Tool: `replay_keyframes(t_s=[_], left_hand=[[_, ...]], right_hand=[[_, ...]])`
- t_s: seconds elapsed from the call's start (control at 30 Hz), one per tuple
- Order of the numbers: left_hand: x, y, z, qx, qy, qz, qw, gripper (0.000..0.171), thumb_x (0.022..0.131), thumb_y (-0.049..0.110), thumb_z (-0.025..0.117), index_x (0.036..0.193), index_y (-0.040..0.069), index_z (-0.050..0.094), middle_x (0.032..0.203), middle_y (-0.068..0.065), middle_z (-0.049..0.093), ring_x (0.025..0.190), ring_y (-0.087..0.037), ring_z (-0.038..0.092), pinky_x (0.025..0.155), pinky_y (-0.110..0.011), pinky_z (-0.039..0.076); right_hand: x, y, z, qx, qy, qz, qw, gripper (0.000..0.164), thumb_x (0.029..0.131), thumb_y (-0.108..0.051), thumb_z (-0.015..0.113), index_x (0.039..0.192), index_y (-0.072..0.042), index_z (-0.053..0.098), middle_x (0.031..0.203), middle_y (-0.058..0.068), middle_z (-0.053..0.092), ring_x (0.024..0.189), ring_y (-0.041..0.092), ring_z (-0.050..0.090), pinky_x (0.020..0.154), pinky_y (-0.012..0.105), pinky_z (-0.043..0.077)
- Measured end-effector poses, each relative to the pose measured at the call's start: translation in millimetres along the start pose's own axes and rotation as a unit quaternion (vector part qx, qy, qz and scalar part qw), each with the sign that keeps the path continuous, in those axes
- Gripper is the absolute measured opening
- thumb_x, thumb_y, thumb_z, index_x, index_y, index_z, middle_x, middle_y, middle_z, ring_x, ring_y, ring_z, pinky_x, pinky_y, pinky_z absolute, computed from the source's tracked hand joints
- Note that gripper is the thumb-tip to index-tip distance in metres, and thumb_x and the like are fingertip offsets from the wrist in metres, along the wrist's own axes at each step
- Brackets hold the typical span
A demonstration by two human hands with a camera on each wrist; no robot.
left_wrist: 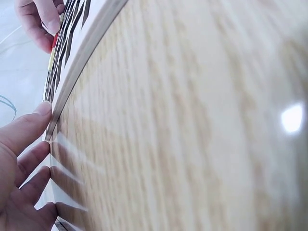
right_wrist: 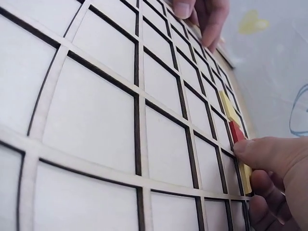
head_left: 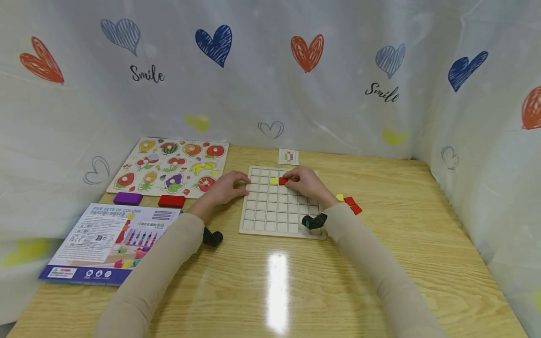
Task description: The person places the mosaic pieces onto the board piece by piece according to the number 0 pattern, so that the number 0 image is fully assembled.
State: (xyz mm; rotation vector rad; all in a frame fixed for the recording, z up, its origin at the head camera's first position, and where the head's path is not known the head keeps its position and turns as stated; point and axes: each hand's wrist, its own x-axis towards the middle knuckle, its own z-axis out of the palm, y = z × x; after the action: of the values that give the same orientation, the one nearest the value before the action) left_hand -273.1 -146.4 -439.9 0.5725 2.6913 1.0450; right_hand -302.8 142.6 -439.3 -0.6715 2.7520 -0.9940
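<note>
In the head view a pale wooden grid board (head_left: 272, 206) lies on the table. A yellow tile (head_left: 274, 180) and a red tile (head_left: 283, 180) sit side by side in one of its upper rows. My right hand (head_left: 307, 182) pinches the red tile with thumb and fingers. Under that thumb, in the right wrist view, another yellow tile (right_wrist: 247, 179) shows partly hidden. My left hand (head_left: 226, 188) is at the board's left edge; its thumb (left_wrist: 43, 109) touches the edge, and the other fingers extend loosely beside it.
A small pattern card (head_left: 289, 156) lies behind the board. Loose red tiles (head_left: 352, 205) and a yellow one (head_left: 340, 197) are right of it. At left are a fruit puzzle (head_left: 169, 164), purple (head_left: 128, 198) and red (head_left: 171, 201) blocks, and a printed box (head_left: 105, 239).
</note>
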Motion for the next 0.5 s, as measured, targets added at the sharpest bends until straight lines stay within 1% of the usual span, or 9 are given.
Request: replay_keyframes(t_s=[0.3,0.5], left_hand=[[0.9,-3.8,1.9,0.001,0.001,0.003,1.0,0.033,0.094,0.019,0.068,0.124,0.006,0.063,0.141,-0.015,0.05,0.138,-0.033,0.037,0.116,-0.048,0.025],[0.3,-1.4,1.3,0.0,0.002,0.0,1.0,0.033,0.094,0.02,0.067,0.124,0.006,0.063,0.142,-0.015,0.049,0.138,-0.033,0.036,0.116,-0.047,0.025]], right_hand=[[2.1,0.5,3.4,0.001,0.003,0.008,1.0,0.027,0.093,-0.015,0.067,0.119,-0.006,0.07,0.114,0.011,0.064,0.093,0.024,0.057,0.081,0.038,0.049],[0.7,1.3,4.3,0.004,0.016,-0.006,1.0,0.025,0.093,-0.013,0.066,0.116,-0.005,0.071,0.111,0.011,0.064,0.091,0.024,0.056,0.08,0.038,0.049]])
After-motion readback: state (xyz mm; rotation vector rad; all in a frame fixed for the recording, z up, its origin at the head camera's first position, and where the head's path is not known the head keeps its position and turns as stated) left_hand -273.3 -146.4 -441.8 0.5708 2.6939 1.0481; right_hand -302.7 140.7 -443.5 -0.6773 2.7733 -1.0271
